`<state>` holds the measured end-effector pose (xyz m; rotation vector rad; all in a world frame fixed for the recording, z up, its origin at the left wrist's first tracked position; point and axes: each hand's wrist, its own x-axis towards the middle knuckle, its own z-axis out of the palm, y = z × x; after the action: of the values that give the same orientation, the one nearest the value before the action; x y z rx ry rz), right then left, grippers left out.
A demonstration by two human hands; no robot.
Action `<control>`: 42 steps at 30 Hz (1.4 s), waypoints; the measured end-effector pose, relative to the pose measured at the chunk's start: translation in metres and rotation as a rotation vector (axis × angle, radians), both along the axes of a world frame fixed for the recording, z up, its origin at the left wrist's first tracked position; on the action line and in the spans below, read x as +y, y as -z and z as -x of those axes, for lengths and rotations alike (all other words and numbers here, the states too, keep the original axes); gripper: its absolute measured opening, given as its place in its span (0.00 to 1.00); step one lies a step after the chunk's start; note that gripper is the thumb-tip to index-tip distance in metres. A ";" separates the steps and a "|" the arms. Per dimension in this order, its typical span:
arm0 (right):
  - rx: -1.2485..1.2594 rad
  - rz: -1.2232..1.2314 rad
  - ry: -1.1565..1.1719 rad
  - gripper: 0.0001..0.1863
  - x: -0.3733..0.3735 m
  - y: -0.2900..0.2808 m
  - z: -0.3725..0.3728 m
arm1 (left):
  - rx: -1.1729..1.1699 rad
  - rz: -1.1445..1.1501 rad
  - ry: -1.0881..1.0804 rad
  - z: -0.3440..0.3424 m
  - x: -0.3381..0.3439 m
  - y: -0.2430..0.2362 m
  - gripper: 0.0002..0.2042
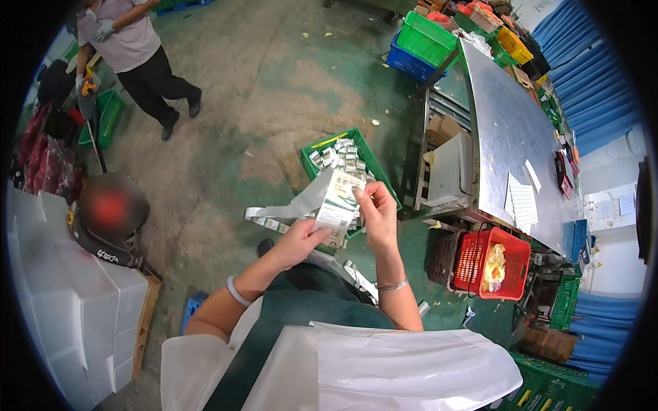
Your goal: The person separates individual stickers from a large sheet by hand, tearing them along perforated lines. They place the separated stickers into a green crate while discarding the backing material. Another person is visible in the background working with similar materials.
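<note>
In the head view I hold a strip of printed white-and-green labels (337,204) above a green crate (311,157). My left hand (305,238) grips the strip's lower part from the left. My right hand (375,209) pinches its upper right edge with thumb and fingers. The strip's pale backing runs off to the left and loops down past my hands. Inside the crate lie several small white labelled bundles (346,154), partly hidden by the strip.
A metal table (500,130) with papers stands at right, a red basket (507,281) under its near end. Stacked crates (425,38) sit at its far end. A gloved co-worker (120,48) walks at upper left near a pallet truck (103,246). White boxes (96,315) stand on a pallet at left.
</note>
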<state>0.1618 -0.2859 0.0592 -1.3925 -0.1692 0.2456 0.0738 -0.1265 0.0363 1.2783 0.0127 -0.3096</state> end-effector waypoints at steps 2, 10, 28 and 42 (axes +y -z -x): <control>0.067 0.032 -0.041 0.08 0.001 -0.011 0.006 | -0.004 0.006 -0.160 0.002 -0.002 0.004 0.13; -0.276 0.363 -0.015 0.05 0.014 -0.013 0.039 | -0.060 -0.002 -0.389 0.007 -0.017 0.002 0.13; 0.022 0.007 -0.226 0.06 -0.014 -0.025 0.071 | -0.063 0.130 -0.137 0.071 -0.032 -0.009 0.17; -0.046 -0.096 -0.306 0.14 -0.125 -0.143 0.209 | -0.183 -0.149 -0.442 0.214 -0.144 -0.107 0.14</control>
<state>-0.0476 -0.4111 0.2020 -1.2741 -0.4284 0.4539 -0.1405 -0.2705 0.1433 1.4076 0.1632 0.1920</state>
